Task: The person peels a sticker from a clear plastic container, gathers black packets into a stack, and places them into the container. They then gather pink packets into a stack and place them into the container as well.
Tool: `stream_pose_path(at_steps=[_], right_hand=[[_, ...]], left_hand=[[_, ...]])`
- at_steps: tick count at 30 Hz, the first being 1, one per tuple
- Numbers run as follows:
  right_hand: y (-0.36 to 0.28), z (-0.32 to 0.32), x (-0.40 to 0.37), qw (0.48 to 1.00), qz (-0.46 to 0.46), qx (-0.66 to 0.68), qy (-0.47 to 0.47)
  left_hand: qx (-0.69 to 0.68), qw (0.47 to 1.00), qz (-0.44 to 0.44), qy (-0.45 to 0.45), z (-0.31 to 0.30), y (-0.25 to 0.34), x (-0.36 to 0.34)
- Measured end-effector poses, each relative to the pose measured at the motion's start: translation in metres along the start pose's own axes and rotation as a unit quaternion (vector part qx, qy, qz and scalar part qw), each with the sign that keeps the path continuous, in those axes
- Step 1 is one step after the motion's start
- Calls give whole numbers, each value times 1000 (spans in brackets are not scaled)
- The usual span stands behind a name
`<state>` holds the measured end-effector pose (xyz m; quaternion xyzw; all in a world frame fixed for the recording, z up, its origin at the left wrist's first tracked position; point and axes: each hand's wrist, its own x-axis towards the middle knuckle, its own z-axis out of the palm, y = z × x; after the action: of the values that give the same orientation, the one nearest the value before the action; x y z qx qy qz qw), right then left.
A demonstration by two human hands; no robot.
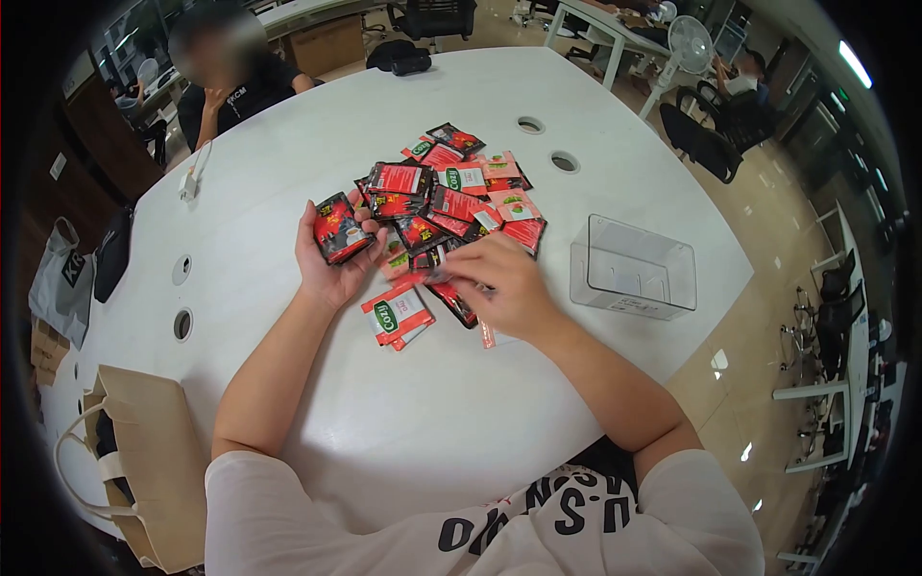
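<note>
Black-and-red packets (pixel 338 228) lie in my left hand (pixel 331 264), whose fingers curl round their edges at the left side of the pile. My right hand (pixel 504 288) is over the lower right of the pile, fingers bent and pressed together near a dark packet edge; what they hold, if anything, is blurred. The heap of packets (pixel 423 192) mixes black-and-red, red and pink ones on the white table (pixel 384 422). A couple of red-and-white packets with a green label (pixel 399 315) lie overlapping just below the heap.
A clear plastic box (pixel 634 267) stands right of the heap. Round holes (pixel 565 162) pierce the table. A white cable adapter (pixel 189 185) lies at the left, a dark item (pixel 399 58) at the far edge. A beige bag (pixel 154 461) is at lower left. Another person (pixel 250 91) sits across.
</note>
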<state>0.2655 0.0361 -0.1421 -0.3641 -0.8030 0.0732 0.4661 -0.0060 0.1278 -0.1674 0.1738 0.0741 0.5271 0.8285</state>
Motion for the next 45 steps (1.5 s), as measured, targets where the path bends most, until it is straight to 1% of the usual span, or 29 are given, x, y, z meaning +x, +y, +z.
stream_pose_path(at_steps=[2, 3, 5, 6, 7, 8, 9, 10, 12, 13, 16, 17, 20, 21, 24, 25, 28, 30, 32, 35, 37, 38, 39, 40, 42, 43, 45], right_hand=[[-3, -3, 8, 992, 54, 71, 84], [-2, -9, 18, 994, 14, 23, 107], [-6, -1, 41, 989, -39, -25, 139], [-9, 5, 52, 984, -60, -51, 158], [-10, 14, 63, 984, -85, -57, 144], [-11, 28, 70, 989, -81, -63, 102], [-9, 45, 75, 993, -76, -68, 62], [-7, 60, 78, 995, -71, -71, 22], [-13, 85, 75, 984, -70, -136, -88], [-15, 92, 72, 973, -65, -168, -143], [-11, 77, 76, 981, -79, -117, -131], [-12, 65, 82, 986, -65, -122, -94], [10, 33, 97, 985, -9, -140, -98], [21, 29, 97, 980, 19, -162, -117], [74, 52, 92, 981, 17, -172, -94], [85, 59, 94, 979, 11, -177, -102], [106, 71, 104, 974, 89, -101, -182], [108, 68, 105, 973, 67, -131, -179], [91, 57, 109, 964, 60, -176, -192], [90, 48, 113, 979, 106, -109, -135], [77, 37, 122, 990, 119, -19, -76], [67, 31, 128, 991, 125, 27, -46], [55, 24, 133, 982, 154, 67, -82], [50, 24, 134, 969, 162, 149, -109], [42, 27, 134, 921, 176, 309, -158], [38, 29, 133, 895, 172, 364, -191], [29, 32, 132, 893, 152, 352, -234]], left_hand=[[21, 999, 4, 49, 2, -2, 0], [34, 997, 9, 73, 7, -5, -1], [67, 990, 8, 125, 14, -6, 1], [71, 990, 1, 121, 16, -6, 1], [75, 990, -7, 118, 18, -6, 0], [80, 990, -15, 116, 19, -6, -2], [95, 991, -28, 94, 17, -5, -4], [94, 990, -29, 97, 20, -6, -6], [93, 990, -31, 103, 25, -6, -6], [98, 991, -41, 79, 14, -1, -4], [86, 990, -54, 100, 6, -2, 1], [54, 994, -60, 78, 2, -2, 1], [-33, 997, -75, 4, -13, 2, 4], [-32, 995, -51, 83, 12, -2, 0], [-18, 997, -51, 48, -1, 0, 3], [-18, 997, -50, 48, 0, -1, 4], [-13, 997, -52, 51, 3, -1, 3], [-16, 997, -48, 54, 3, -1, 3], [-16, 997, -45, 52, 0, 0, 3], [-22, 998, -47, 45, -1, -1, 4], [-11, 998, -46, 42, -4, -1, 4], [-6, 997, -48, 54, -4, -1, 4], [0, 997, -50, 66, -2, -1, 3], [8, 995, -53, 78, 1, 0, 2], [30, 993, -70, 95, 13, -2, 0], [42, 991, -80, 103, 19, -3, -2], [46, 987, -135, 68, 26, 0, -6]])
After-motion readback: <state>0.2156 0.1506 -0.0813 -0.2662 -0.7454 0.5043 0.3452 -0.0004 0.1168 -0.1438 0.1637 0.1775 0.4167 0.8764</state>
